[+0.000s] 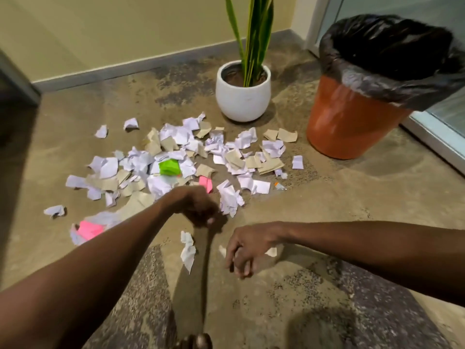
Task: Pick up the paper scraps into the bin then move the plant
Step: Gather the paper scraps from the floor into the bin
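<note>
Several torn paper scraps [176, 157], white, tan, green and pink, lie scattered over the floor. Behind them stands the plant [254, 39] in a round white pot [242, 99]. At the right stands the orange bin [349, 119], lined with a black bag [392, 49]. My left hand [198, 210] hangs over the near edge of the pile, beside a crumpled white scrap [229, 197]; its fingers curl loosely downward and hold nothing visible. My right hand [245, 250] hovers low over the floor with its fingers dangling, between a long white scrap [188, 250] and a small scrap [271, 251].
A yellow wall with a grey skirting [125, 69] runs along the back. A glass door with a metal frame [432, 137] stands right behind the bin. The concrete floor [327, 197] is bare in front of the bin. My knees show at the bottom.
</note>
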{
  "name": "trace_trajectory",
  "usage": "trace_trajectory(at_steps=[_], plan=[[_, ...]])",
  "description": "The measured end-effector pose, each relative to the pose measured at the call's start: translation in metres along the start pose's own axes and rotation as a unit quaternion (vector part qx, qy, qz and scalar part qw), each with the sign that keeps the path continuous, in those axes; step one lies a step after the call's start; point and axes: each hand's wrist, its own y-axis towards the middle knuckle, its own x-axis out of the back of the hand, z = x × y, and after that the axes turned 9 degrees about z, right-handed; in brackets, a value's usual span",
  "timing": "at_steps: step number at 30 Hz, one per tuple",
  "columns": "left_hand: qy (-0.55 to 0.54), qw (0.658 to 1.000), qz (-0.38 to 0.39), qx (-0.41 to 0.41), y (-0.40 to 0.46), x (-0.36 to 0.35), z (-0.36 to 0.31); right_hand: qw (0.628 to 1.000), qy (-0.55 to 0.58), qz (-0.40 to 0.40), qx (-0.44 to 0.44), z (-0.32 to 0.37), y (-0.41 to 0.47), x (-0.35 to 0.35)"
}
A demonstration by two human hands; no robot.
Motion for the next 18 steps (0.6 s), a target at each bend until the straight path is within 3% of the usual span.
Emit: trace_trajectory(at_steps=[3,6,8,10,12,13,15,18], plan=[[0.085,0.973,0.169,0.130,0.000,-0.001,0.036,0.997,0.028,0.063,-0.041,0.003,0.009,-0.015],[0.124,0.954,0.196,0.190,0.013,-0.019,0.057,0.993,-0.111,-0.033,-0.036,0.011,0.012,0.000],[0.123,0.969,0.140,0.159,0.024,-0.026,0.060,0.958,-0.226,-0.172,-0.039,0.018,0.007,0.022],[0.114,0.991,0.010,0.065,0.033,-0.024,0.055,0.907,-0.296,-0.295,-0.057,0.019,-0.003,0.048],[0.095,0.986,-0.133,-0.043,0.037,-0.017,0.043,0.886,-0.291,-0.360,-0.035,0.015,-0.013,0.064],[0.071,0.976,-0.188,-0.089,0.037,-0.014,0.036,0.893,-0.264,-0.364,-0.018,0.012,-0.019,0.067],[0.043,0.964,-0.227,-0.132,0.037,-0.010,0.027,0.945,-0.175,-0.277,0.006,0.006,-0.028,0.059],[0.104,0.983,-0.140,-0.061,0.033,-0.013,0.024,0.990,-0.121,-0.047,-0.048,-0.005,-0.028,0.035]])
